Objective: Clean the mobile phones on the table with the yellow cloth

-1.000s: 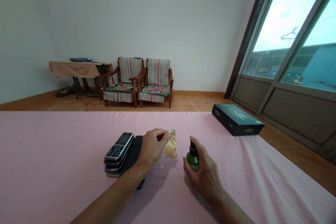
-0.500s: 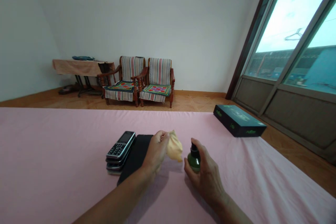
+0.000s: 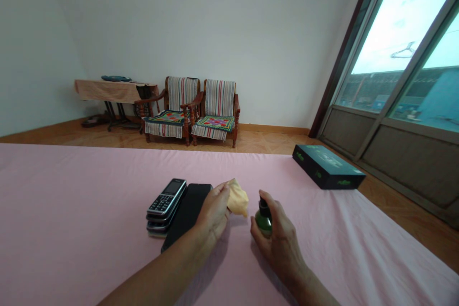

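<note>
My left hand (image 3: pixel 215 208) pinches a small pale yellow cloth (image 3: pixel 237 198), which hangs out from the fingertips toward the right. My right hand (image 3: pixel 279 236) is wrapped round a green spray bottle (image 3: pixel 264 223) with a black pump top, its index finger lying on the pump. The bottle's nozzle side faces the cloth, with a small gap between them. Left of my left hand lies a flat black slab-like object (image 3: pixel 188 213), partly covered by my forearm. Beside it is a stack of several keypad mobile phones (image 3: pixel 167 198), the top one with its keys and screen facing up.
A pink sheet (image 3: pixel 89 201) covers the surface under everything. At the right rear sits a black box (image 3: pixel 328 166) with green lettering. Beyond the edge stand two wooden chairs (image 3: pixel 215 122) and a cloth-draped table (image 3: pixel 111 91). A window (image 3: pixel 387 57) is at the right.
The cloth has shifted slightly and its hanging edge sits a little higher. My right hand and the bottle have moved slightly left. The camera view has shifted a little.
</note>
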